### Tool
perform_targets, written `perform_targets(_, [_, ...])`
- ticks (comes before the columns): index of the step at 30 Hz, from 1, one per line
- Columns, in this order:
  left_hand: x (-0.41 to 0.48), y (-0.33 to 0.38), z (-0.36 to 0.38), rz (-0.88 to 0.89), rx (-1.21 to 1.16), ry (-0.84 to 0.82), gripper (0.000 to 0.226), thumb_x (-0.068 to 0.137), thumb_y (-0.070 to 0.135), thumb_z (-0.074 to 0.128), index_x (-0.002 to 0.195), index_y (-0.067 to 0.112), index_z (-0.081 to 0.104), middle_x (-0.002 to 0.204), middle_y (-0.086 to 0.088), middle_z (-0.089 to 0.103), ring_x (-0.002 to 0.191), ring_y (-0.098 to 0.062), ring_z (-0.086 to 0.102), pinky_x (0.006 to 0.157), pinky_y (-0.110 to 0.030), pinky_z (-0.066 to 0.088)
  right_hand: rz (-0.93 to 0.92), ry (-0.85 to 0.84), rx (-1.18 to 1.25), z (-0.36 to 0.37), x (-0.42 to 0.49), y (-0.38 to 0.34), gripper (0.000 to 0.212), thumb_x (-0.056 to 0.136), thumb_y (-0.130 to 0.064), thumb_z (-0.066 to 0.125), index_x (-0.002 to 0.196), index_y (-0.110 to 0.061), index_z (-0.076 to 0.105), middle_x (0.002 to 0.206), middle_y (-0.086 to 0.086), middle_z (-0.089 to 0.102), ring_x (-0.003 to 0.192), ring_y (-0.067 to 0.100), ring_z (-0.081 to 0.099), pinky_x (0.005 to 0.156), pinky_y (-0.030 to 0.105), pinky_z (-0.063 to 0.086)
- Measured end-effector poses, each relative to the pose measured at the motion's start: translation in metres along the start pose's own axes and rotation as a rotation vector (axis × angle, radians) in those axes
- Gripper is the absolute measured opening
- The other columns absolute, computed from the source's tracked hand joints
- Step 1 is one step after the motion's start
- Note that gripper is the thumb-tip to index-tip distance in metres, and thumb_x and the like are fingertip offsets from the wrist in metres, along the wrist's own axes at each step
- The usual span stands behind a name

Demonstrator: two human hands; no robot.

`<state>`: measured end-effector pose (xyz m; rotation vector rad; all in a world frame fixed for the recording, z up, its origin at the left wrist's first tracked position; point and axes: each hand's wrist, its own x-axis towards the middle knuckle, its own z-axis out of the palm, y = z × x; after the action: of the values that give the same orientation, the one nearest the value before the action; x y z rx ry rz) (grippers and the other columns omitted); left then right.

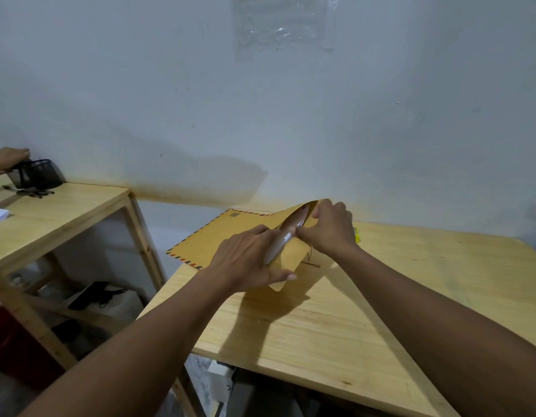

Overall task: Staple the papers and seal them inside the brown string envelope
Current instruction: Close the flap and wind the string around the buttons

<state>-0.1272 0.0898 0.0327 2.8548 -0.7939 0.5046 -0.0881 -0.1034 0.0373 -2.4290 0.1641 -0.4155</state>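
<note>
Counter [335, 320]: pale wood, set against the wall.

Envelope [218, 239]: brown, with a striped border along its edges. It lies at the far left corner of the counter, its striped end seeming to reach past the left edge, its mouth turned toward the person and its flap open. It is likely light and thin, bending readily and creasing if forced. The upper lip of the mouth is the best place to take hold, lifted so that the opening gapes.

Left hand [248, 260]: fingers closed on the papers, thumb stretched out over the flap.

Right hand [329, 230]: fingertips pinched on the lip of the envelope, holding the mouth apart.

Papers [280, 243]: white, a thin sheaf, partly inside the mouth. No staple can be made out. They are likely limp and smooth, best held near the trailing edge and slid in flat, since a corner may catch.

String [310, 260]: dark, thin, lying loose on the counter beside the flap, not yet wound.
</note>
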Motion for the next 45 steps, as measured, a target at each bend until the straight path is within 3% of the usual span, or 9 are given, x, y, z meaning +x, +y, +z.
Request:
perform_targets(3, [-0.002, -0.004, 0.003, -0.049, -0.035, -0.033, 0.106, 0.067, 0.091, 0.058, 0.147, 0.023, 0.048, 0.128, 0.006, 0.061, 0.097, -0.016, 0.062, 0.074, -0.034, 0.056, 0.136, -0.041, 0.228, -0.012, -0.001, 0.012, 0.063, 0.081, -0.06, 0.072, 0.12, -0.015, 0.049, 0.129, 0.008, 0.047, 0.121, 0.028, 0.046, 0.098, 0.043, 0.046])
perform_targets(8, [-0.007, 0.004, 0.011, -0.067, -0.181, -0.048, 0.101, 0.067, 0.087, 0.063, 0.143, 0.02, 0.055, 0.134, 0.005, 0.063, 0.11, -0.017, 0.063, 0.087, -0.038, 0.055, 0.201, -0.637, 0.483, -0.023, -0.013, 0.037, 0.033, 0.096, -0.046, 0.063, 0.101, -0.013, 0.067, 0.096, 0.006, 0.075, 0.094, 0.017, 0.066, 0.095, 0.04, 0.038])
perform_targets(14, [-0.016, 0.02, 0.026, -0.142, -0.444, -0.32, 0.031, 0.086, 0.051, 0.066, 0.106, 0.027, 0.071, 0.111, 0.012, 0.07, 0.1, -0.017, 0.063, 0.092, -0.043, 0.054, -0.037, -0.698, 0.262, -0.048, -0.022, 0.039, 0.032, 0.1, -0.029, 0.062, 0.085, -0.002, 0.064, 0.052, 0.003, 0.045, 0.046, 0.018, 0.048, 0.061, 0.03, 0.049])
perform_targets(17, [-0.017, 0.03, 0.025, -0.147, -0.456, -0.358, 0.051, 0.078, 0.074, 0.064, 0.092, 0.025, 0.07, 0.094, 0.008, 0.07, 0.087, -0.013, 0.063, 0.082, -0.04, 0.056, -0.003, -0.819, 0.081, -0.066, -0.027, 0.037, 0.036, 0.1, -0.031, 0.062, 0.1, 0.005, 0.061, 0.056, 0.002, 0.037, 0.045, 0.015, 0.035, 0.043, 0.023, 0.036])
perform_targets(23, [-0.015, 0.034, 0.029, -0.14, -0.381, -0.402, 0.024, 0.09, 0.042, 0.07, 0.102, 0.022, 0.075, 0.1, 0.003, 0.072, 0.098, -0.021, 0.066, 0.083, -0.035, 0.054, -0.081, -0.817, 0.037, -0.068, -0.028, 0.025, 0.023, 0.099, -0.032, 0.062, 0.091, -0.01, 0.065, 0.058, 0.001, 0.035, 0.046, 0.014, 0.026, 0.045, 0.024, 0.02])
perform_targets(29, [-0.025, 0.014, 0.014, -0.118, -0.587, -0.689, 0.013, 0.087, 0.015, 0.07, 0.095, 0.008, 0.078, 0.082, 0.002, 0.069, 0.075, -0.014, 0.058, 0.069, -0.025, 0.046, -0.338, -0.715, -0.084, -0.054, -0.013, 0.001, 0.025, 0.095, -0.04, 0.066, 0.091, -0.016, 0.072, 0.077, 0.006, 0.064, 0.067, 0.017, 0.049, 0.063, 0.032, 0.042])
perform_targets(33, [-0.031, 0.002, 0.014, -0.208, -0.552, -0.633, 0.045, 0.079, 0.053, 0.071, 0.079, 0.008, 0.07, 0.07, 0.001, 0.059, 0.07, -0.018, 0.052, 0.067, -0.032, 0.041, -0.433, -0.786, -0.158, -0.033, -0.018, -0.013, 0.018, 0.097, -0.031, 0.066, 0.092, -0.014, 0.07, 0.066, -0.013, 0.054, 0.059, 0.003, 0.045, 0.059, 0.022, 0.035])
perform_targets(37, [-0.039, -0.01, 0.025, -0.261, -0.178, -0.502, 0.07, 0.069, 0.079, 0.07, 0.119, 0.032, 0.06, 0.127, 0.002, 0.054, 0.12, -0.024, 0.049, 0.097, -0.042, 0.047, -0.451, -0.801, -0.227, 0.005, -0.017, -0.013, 0.016, 0.095, -0.033, 0.067, 0.096, -0.017, 0.071, 0.076, -0.011, 0.061, 0.071, 0.005, 0.052, 0.068, 0.029, 0.041])
perform_targets(45, [-0.031, -0.029, 0.029, -0.256, -0.276, -0.648, 0.112, 0.063, 0.07, 0.083, 0.153, 0.036, 0.026, 0.163, 0.003, 0.017, 0.15, -0.028, 0.021, 0.12, -0.047, 0.029, -0.381, -0.849, -0.14, 0.042, -0.007, 0.006, 0.014, 0.083, -0.034, 0.08, 0.077, -0.029, 0.069, 0.076, -0.009, 0.066, 0.079, 0.013, 0.058, 0.072, 0.031, 0.045])
